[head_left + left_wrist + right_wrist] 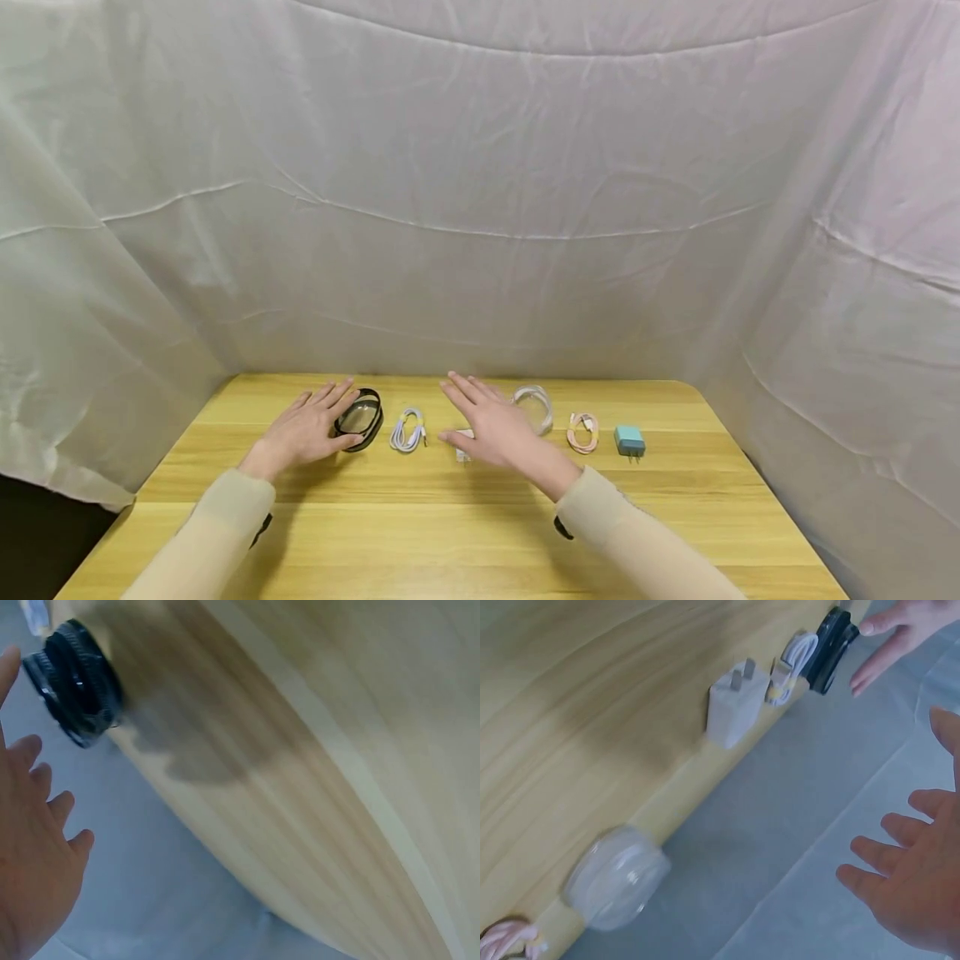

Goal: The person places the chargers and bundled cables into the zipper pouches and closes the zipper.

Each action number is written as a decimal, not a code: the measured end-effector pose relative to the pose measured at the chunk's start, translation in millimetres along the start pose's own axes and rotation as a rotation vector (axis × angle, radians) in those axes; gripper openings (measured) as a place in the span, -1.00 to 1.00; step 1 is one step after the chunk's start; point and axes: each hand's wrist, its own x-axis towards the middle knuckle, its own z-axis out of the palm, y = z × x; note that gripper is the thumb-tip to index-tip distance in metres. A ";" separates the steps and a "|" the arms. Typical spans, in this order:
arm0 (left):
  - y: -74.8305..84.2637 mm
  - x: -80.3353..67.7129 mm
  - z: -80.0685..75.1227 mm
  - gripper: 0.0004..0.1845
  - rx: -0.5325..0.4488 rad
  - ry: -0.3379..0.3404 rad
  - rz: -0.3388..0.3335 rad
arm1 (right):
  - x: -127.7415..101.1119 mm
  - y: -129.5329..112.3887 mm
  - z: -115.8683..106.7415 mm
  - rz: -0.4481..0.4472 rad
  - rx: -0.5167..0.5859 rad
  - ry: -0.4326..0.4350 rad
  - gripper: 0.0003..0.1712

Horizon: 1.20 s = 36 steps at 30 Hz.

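Fingers spread and palm down, my left hand (306, 427) hovers at the left beside a black coil (375, 427), its thumb overlapping the coil in the head view. In the left wrist view the black coil (84, 679) lies past the fingertips. My right hand (491, 423) is also held out flat with straight fingers, above a white plug charger (463, 456) that it partly hides. The right wrist view shows that white charger (731, 712) with its two prongs. Neither hand grips anything.
Between the hands lies a pale blue-white coiled cable (407, 445). Right of my right hand sit a clear whitish coil (547, 408), a pink coiled cable (573, 435) and a teal plug charger (630, 440). Grey cloth (480, 283) hangs behind the wooden table (420, 533).
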 end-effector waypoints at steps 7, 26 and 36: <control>-5.7 -0.1 3.7 -0.12 0.028 -0.013 0.036 | 22.4 -17.7 14.6 -0.022 -0.031 -0.033 -0.08; -9.7 -2.1 16.8 -0.12 0.057 -0.074 0.031 | 65.0 -46.5 60.8 0.006 0.078 -0.070 -0.08; -6.7 -9.2 17.9 -0.16 0.056 -0.027 0.048 | 68.7 -51.8 80.7 0.045 0.106 -0.097 -0.11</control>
